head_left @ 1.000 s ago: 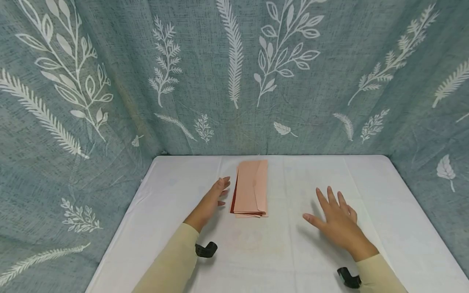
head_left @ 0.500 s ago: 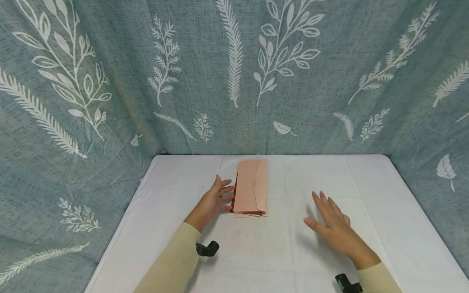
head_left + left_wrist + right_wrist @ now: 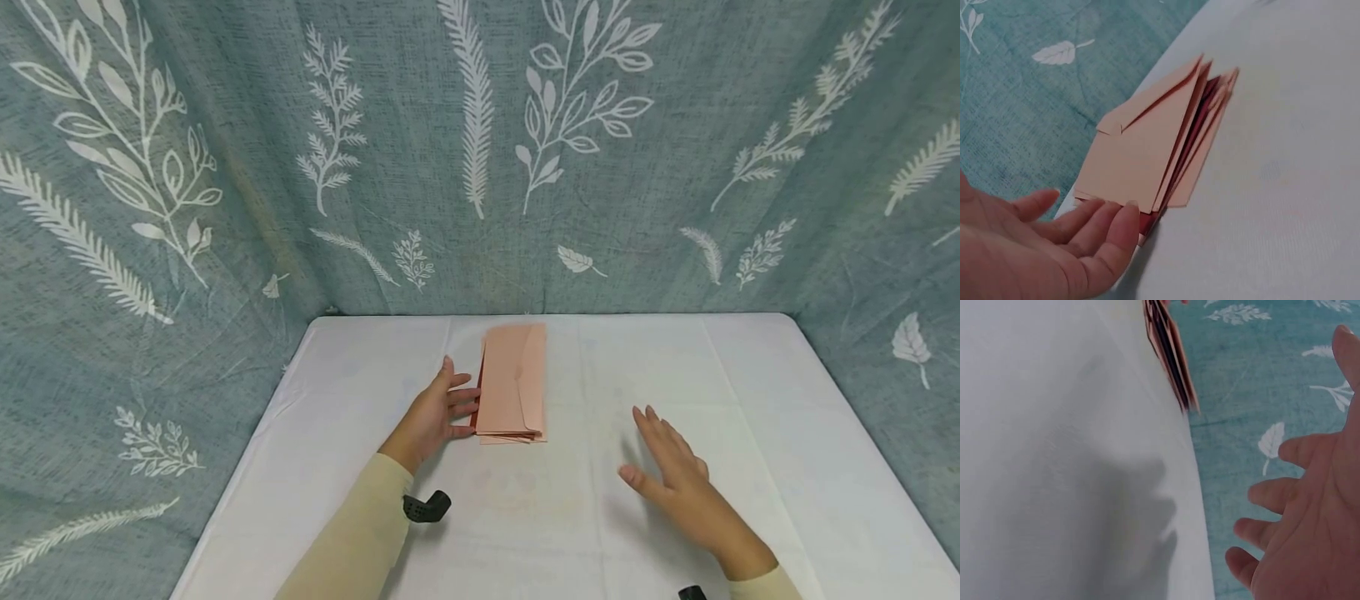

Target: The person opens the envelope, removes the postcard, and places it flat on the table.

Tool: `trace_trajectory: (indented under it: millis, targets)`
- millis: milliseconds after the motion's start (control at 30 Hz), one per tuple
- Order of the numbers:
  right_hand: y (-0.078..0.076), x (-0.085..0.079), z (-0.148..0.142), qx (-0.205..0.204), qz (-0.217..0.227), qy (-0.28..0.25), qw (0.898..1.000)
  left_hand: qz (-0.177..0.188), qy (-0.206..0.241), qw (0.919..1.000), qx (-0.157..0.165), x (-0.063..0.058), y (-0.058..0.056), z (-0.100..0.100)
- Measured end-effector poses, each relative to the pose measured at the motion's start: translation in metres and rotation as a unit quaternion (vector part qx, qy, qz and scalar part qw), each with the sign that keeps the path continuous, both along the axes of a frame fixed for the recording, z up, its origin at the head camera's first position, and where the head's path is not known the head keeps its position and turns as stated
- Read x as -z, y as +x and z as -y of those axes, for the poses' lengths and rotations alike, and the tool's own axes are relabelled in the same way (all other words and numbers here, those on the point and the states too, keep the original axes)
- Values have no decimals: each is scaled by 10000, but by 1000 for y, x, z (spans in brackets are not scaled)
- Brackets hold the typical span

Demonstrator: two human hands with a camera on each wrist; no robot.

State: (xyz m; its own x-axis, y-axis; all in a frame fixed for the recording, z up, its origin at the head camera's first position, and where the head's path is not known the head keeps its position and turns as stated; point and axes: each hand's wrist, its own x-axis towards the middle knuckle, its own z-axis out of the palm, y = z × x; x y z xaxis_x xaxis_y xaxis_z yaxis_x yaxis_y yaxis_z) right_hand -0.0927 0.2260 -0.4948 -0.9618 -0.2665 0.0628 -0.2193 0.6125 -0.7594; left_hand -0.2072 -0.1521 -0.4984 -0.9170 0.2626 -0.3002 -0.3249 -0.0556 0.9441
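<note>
A stack of peach envelopes (image 3: 512, 379) lies lengthwise near the middle of the table's far half. Dark red (image 3: 1196, 128) shows between its layers in the left wrist view. My left hand (image 3: 431, 417) is at the stack's left long edge, its fingers loosely extended and the fingertips against or just under that edge; the exact contact is hard to make out. My right hand (image 3: 678, 483) hovers over the table to the right, well apart from the stack, fingers extended and thumb spread, holding nothing. In the right wrist view, the stack's layered edge (image 3: 1171, 356) appears at the top.
A white cloth covers the table (image 3: 585, 533). Behind and along both sides hangs a blue-green curtain (image 3: 420, 167) with white leaf prints. Black wrist cameras sit at the left sleeve (image 3: 337, 533) and the right sleeve (image 3: 765, 586).
My left hand has moved right to the stack's edge, its palm turning more upward. My right hand has drawn slightly nearer the body, its fingers closer together. The stack stays in place.
</note>
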Motion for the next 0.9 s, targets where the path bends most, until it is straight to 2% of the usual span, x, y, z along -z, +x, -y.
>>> trace_trajectory:
  millis: [167, 533, 900]
  targets:
    - [4, 4, 2, -5, -1, -49, 10000, 213, 139, 9994, -220, 0, 0, 2]
    - [9, 6, 0, 96, -14, 27, 9999, 463, 284, 9982, -258, -4, -1, 1]
    - [11, 9, -1, 161, -8, 8, 9999, 1046, 677, 9909, -515, -10, -4, -1]
